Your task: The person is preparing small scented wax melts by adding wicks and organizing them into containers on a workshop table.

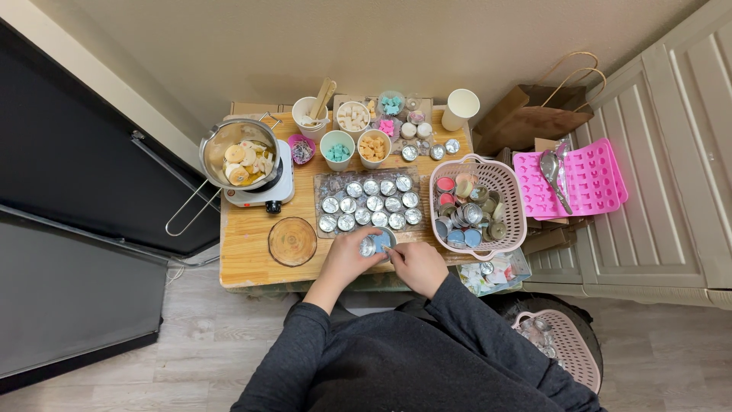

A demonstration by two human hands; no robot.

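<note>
My left hand (347,258) and my right hand (415,263) meet at the front edge of a small wooden table (244,244). Together they hold a small round metal tin (376,243) with a blue filling. The left hand cups the tin from the left; the right hand's fingertips touch its right rim. Just beyond them a grey mat (324,183) carries several empty silver tins (370,203) in rows.
A metal pot with wax pieces (238,156) sits on a white hot plate at the left, a glass lid (292,241) in front. Cups of coloured pieces (338,149) stand behind. A pink basket of tins (479,204), pink mould (572,183) and paper bag (534,107) are right.
</note>
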